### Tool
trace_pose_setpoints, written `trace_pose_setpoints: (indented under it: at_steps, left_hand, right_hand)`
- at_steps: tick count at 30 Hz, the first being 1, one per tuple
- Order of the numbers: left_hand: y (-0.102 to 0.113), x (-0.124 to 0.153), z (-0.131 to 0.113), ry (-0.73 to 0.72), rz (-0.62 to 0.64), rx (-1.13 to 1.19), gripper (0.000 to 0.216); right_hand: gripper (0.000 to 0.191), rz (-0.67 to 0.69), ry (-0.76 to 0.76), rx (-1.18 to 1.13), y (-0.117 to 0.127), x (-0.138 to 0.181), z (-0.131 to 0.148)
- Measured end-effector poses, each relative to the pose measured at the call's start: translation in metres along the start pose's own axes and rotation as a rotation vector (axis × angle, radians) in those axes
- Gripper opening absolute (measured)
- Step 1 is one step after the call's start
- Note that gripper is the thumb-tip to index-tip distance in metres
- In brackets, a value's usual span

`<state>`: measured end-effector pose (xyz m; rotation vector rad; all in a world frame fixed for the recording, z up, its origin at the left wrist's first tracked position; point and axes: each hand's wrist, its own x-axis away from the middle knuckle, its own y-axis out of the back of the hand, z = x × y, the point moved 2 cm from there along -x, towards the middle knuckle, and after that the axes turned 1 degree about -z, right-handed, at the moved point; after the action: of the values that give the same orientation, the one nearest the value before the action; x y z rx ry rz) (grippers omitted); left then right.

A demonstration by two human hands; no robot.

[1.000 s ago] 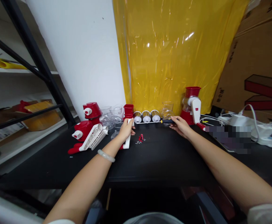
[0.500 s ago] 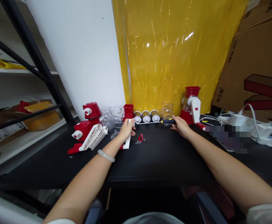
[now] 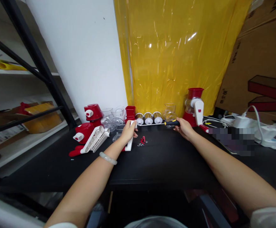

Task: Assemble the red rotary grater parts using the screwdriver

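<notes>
My left hand (image 3: 128,131) is closed around a white crank handle (image 3: 129,145) with a red grip at its near end. In my right hand (image 3: 184,127) is a screwdriver (image 3: 171,123) with a black and yellow handle, held level. Its thin shaft points left toward the upper end of the crank handle; whether the tip touches it, I cannot tell. Small red pieces (image 3: 143,139) and several screws (image 3: 141,144) lie on the black table (image 3: 156,167) between my hands. Behind them, three metal grater drums (image 3: 148,118) stand side by side.
An assembled red and white rotary grater (image 3: 194,107) stands at the back right, near white cables and a power strip (image 3: 268,134). At left are red grater bodies (image 3: 92,113), white crank handles (image 3: 96,139) and clear plastic parts (image 3: 111,117). A black rack (image 3: 40,72) borders the left.
My right hand and the screwdriver have shifted slightly to the right. My left hand keeps its hold on the crank handle, almost still.
</notes>
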<state>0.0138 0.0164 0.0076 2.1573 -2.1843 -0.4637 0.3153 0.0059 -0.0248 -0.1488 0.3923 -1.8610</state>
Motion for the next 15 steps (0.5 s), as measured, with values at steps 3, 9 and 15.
trace_pose_setpoints:
  at_steps: [3, 9, 15]
  left_hand:
    - [0.0006, -0.001, 0.0012, -0.009, -0.003, -0.003, 0.025]
    - [0.0011, -0.0021, 0.0011, -0.009, -0.013, -0.013, 0.025]
    - [0.0006, -0.0013, 0.0013, -0.008, 0.007, -0.011, 0.025]
  right_hand:
    - [0.018, -0.006, -0.008, 0.011, 0.0003, -0.0001, 0.0005]
    - [0.018, 0.012, 0.011, 0.002, 0.0007, -0.0011, -0.0005]
    - [0.02, -0.005, 0.027, 0.006, 0.0008, -0.0014, -0.0002]
